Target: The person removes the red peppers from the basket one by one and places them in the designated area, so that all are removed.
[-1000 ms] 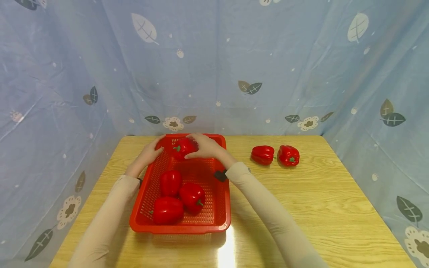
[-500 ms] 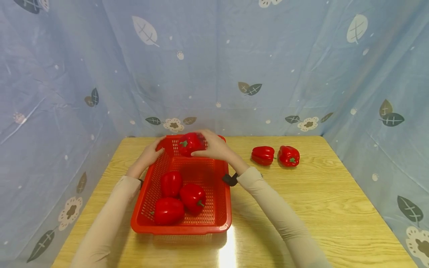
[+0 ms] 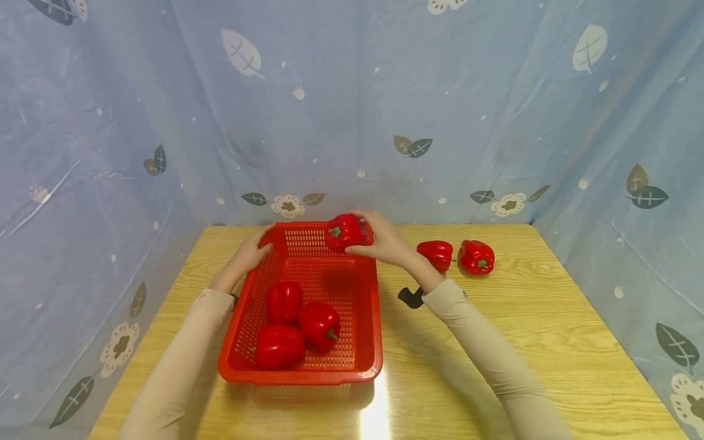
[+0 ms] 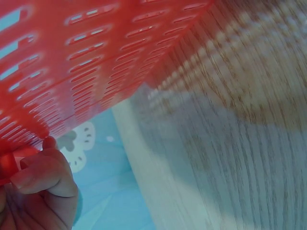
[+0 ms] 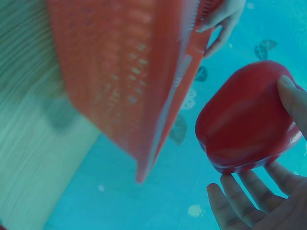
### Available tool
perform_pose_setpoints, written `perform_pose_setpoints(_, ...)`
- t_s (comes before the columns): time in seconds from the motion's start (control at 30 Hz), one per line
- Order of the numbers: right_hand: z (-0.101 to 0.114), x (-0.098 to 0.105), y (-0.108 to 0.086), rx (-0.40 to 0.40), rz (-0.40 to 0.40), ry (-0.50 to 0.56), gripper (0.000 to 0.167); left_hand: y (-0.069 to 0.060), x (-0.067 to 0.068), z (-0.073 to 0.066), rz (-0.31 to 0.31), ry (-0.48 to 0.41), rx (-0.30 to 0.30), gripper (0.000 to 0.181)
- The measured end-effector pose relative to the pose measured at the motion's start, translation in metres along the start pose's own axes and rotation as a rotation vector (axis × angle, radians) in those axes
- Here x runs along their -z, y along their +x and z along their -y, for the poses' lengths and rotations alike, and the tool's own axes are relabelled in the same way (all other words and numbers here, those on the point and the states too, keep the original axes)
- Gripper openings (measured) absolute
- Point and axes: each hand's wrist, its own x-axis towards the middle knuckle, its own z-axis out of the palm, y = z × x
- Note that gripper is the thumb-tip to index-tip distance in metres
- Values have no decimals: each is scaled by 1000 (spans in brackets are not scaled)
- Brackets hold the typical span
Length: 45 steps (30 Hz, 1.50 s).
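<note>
Basket (image 3: 299, 377): red, on the bench (image 3: 522, 336).
Left hand (image 3: 247, 256): curled round the basket's rim, far left corner.
Right hand (image 3: 382, 241): clamped on the held pepper (image 3: 343, 232).
Held pepper: raised at the basket's far right corner.
Three peppers (image 3: 319, 324): inside the basket, near end.
Two peppers (image 3: 476, 256): on the bench, right of the basket.

The right forearm (image 3: 425, 273) hides part of a red bell pepper (image 3: 439, 252); the head view's bottom edge cuts both sleeves (image 3: 176, 366). The right wrist view crops and blurs the plastic basket (image 5: 115, 67).
</note>
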Motion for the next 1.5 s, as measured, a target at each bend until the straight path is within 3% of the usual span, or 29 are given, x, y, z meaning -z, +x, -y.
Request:
perform_pose_setpoints(0.4, -26, 15, -21, -45, -165, 28, 79, -1, 1, -2, 9, -9, 4, 56)
perform_pose_setpoints(0.8, -57, 14, -50, -172, -294, 99, 79, -1, -6, -4, -9, -30, -14, 56)
perform_pose_setpoints(1.13, -76, 8, -63, -228, -276, 40, 79, -1, -3, -4, -24, -25, -11, 55)
perform_pose_setpoints(1.3, -87, -1, -67, -255, -218, -7, 78, -1, -2, -3, -19, -22, -10, 56)
perform_pose_setpoints(1.5, -93, -9, -69, -221, -128, -68, 79, -1, 0, -4, -6, -11, -3, 56)
